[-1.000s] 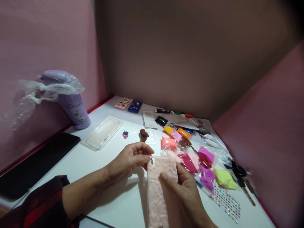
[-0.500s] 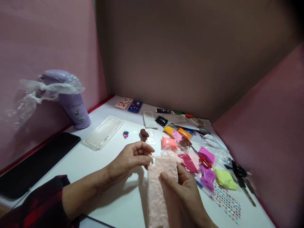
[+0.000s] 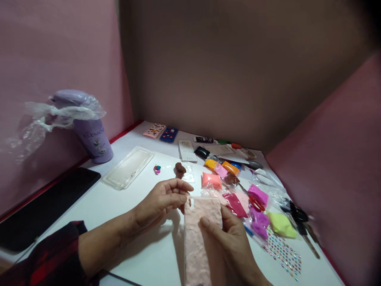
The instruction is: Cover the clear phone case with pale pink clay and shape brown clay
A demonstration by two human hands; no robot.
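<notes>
The right hand is grasping the case (pale pink, lumpy) above the bench; the left hand is touching its upper-left corner, though whether it is pinching I cannot tell.

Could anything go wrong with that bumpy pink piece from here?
Two things, perhaps. The right hand has its thumb on the face of the pale pink piece; if that bumpy surface is soft, it might dent. The left hand has fingertips at the corner by a small opening, where the narrow edge could tear.
</notes>
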